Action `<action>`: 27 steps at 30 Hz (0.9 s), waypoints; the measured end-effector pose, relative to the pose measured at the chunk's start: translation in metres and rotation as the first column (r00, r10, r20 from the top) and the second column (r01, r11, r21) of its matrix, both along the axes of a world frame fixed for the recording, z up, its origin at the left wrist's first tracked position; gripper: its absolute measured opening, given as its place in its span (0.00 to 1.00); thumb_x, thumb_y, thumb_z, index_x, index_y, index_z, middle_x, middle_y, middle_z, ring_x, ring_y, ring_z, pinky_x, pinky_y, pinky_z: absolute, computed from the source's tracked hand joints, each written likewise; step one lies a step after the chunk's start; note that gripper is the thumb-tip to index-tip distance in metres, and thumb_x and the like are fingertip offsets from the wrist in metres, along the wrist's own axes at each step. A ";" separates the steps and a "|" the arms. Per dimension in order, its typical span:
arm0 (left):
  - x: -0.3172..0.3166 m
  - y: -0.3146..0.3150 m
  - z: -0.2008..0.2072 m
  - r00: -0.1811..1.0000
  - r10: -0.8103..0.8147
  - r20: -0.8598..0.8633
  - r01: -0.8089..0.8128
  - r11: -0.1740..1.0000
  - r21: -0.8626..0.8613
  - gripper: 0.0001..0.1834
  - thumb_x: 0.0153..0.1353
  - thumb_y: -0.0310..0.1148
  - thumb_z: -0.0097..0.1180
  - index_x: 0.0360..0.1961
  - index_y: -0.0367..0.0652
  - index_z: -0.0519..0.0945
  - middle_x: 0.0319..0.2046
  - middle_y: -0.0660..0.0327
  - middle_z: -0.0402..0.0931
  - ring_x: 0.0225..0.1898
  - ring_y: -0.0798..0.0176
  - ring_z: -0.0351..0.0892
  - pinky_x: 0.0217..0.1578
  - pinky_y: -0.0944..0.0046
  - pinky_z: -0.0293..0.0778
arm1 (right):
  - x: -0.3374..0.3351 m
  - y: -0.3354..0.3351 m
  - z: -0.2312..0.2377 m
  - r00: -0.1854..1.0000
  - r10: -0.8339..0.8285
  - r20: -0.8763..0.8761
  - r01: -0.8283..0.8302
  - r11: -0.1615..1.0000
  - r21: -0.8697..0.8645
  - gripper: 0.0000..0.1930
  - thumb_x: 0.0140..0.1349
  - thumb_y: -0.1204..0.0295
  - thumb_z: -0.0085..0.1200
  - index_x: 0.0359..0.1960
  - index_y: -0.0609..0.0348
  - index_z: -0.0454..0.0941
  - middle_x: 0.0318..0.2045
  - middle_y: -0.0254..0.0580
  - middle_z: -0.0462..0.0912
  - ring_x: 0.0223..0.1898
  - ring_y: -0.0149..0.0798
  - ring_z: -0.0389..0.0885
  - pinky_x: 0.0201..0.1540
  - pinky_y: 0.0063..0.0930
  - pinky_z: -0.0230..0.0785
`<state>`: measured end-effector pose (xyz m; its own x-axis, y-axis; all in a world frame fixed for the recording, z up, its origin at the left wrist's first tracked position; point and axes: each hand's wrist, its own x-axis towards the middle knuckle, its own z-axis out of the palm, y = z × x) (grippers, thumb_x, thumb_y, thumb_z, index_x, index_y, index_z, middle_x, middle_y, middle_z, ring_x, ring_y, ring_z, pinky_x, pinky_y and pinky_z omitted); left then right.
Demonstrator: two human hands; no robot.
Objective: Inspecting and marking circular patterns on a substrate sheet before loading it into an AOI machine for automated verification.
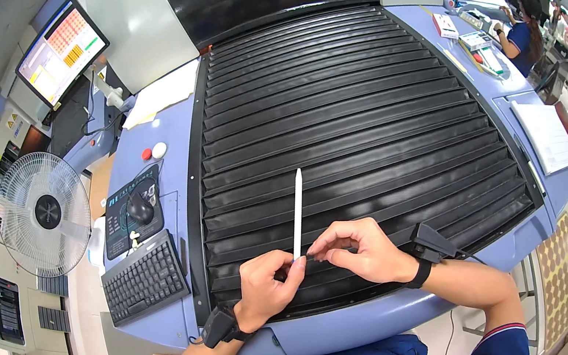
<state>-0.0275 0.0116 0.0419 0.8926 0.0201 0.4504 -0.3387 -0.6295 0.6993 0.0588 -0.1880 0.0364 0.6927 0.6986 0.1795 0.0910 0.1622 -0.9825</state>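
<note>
My left hand (269, 285) is closed in a pinch round the lower end of a slim white stick (298, 212). The stick points up and away, tilted slightly right, above the black pleated cover (338, 141) of the machine bed. Just to the right, my right hand (367, 253) is curled with its fingertips drawn together close to the stick's lower end. Something small and dark shows at those fingertips, too small to name. Each wrist wears a black band with a device on it.
Left of the cover lie a keyboard (144, 277), a mouse (139, 208) on a dark pad, and a red and a white button (159, 150). A fan (46, 213) and a monitor (62, 52) stand farther left. Papers (545, 135) lie on the right ledge; a person (525, 31) works beyond.
</note>
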 end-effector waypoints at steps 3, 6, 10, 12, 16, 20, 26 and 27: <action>0.000 -0.001 -0.002 1.000 0.005 0.006 -0.005 1.000 -0.003 0.07 0.57 0.25 0.65 0.25 0.35 0.81 0.16 0.59 0.78 0.17 0.67 0.79 0.19 0.70 0.71 | 0.000 -0.001 0.002 1.000 -0.006 0.027 0.006 1.000 -0.029 0.11 0.59 0.79 0.53 0.42 0.68 0.83 0.36 0.45 0.87 0.39 0.35 0.87 0.47 0.29 0.79; -0.002 0.000 -0.004 1.000 0.011 0.009 -0.011 1.000 0.024 0.06 0.57 0.25 0.65 0.25 0.35 0.81 0.16 0.59 0.78 0.17 0.67 0.79 0.20 0.69 0.72 | -0.001 0.000 0.003 1.000 -0.010 0.025 0.011 0.999 -0.045 0.11 0.59 0.79 0.53 0.42 0.67 0.83 0.35 0.45 0.87 0.38 0.35 0.87 0.47 0.29 0.79; -0.002 -0.002 -0.003 0.999 0.010 0.039 -0.010 1.000 0.002 0.08 0.56 0.27 0.67 0.24 0.37 0.82 0.16 0.58 0.78 0.15 0.65 0.78 0.18 0.68 0.70 | -0.003 0.000 0.004 0.995 -0.013 0.094 0.018 0.998 -0.057 0.11 0.59 0.79 0.53 0.42 0.67 0.84 0.34 0.45 0.87 0.38 0.36 0.87 0.47 0.30 0.79; -0.001 -0.001 -0.003 1.000 0.009 0.024 -0.009 1.000 0.020 0.07 0.57 0.26 0.66 0.25 0.36 0.82 0.16 0.58 0.79 0.16 0.65 0.79 0.19 0.69 0.72 | -0.003 -0.002 0.002 0.994 -0.016 0.106 0.023 0.998 -0.063 0.11 0.59 0.79 0.53 0.42 0.67 0.84 0.34 0.45 0.87 0.38 0.36 0.87 0.47 0.30 0.79; -0.003 0.000 -0.005 1.000 0.014 -0.002 -0.013 0.999 0.038 0.07 0.58 0.26 0.65 0.25 0.35 0.82 0.17 0.58 0.80 0.18 0.66 0.81 0.20 0.69 0.73 | -0.004 -0.001 0.003 0.993 -0.010 0.118 0.018 0.998 -0.066 0.11 0.59 0.79 0.54 0.42 0.67 0.84 0.35 0.46 0.88 0.39 0.36 0.88 0.47 0.30 0.79; -0.001 -0.002 -0.006 1.000 0.021 0.013 -0.021 1.000 0.000 0.09 0.58 0.28 0.66 0.24 0.37 0.82 0.16 0.59 0.78 0.16 0.65 0.78 0.18 0.68 0.71 | -0.004 -0.001 0.002 0.994 -0.007 0.112 0.015 0.997 -0.069 0.11 0.59 0.79 0.53 0.42 0.67 0.84 0.35 0.46 0.88 0.39 0.37 0.88 0.47 0.29 0.79; -0.001 -0.001 -0.002 1.000 0.007 -0.029 -0.006 1.000 0.030 0.07 0.59 0.27 0.65 0.26 0.35 0.82 0.18 0.57 0.80 0.19 0.66 0.81 0.21 0.69 0.74 | -0.002 -0.001 0.005 0.991 -0.001 0.133 0.011 0.997 -0.079 0.11 0.59 0.79 0.54 0.42 0.67 0.84 0.35 0.47 0.88 0.39 0.37 0.88 0.46 0.30 0.79; -0.001 0.000 -0.003 1.000 0.014 -0.024 -0.013 0.999 0.033 0.07 0.59 0.27 0.65 0.26 0.35 0.82 0.18 0.57 0.80 0.19 0.66 0.81 0.21 0.69 0.74 | -0.002 0.000 0.007 0.990 0.001 0.142 0.011 0.996 -0.083 0.10 0.59 0.79 0.54 0.42 0.67 0.84 0.35 0.47 0.88 0.38 0.37 0.88 0.46 0.30 0.79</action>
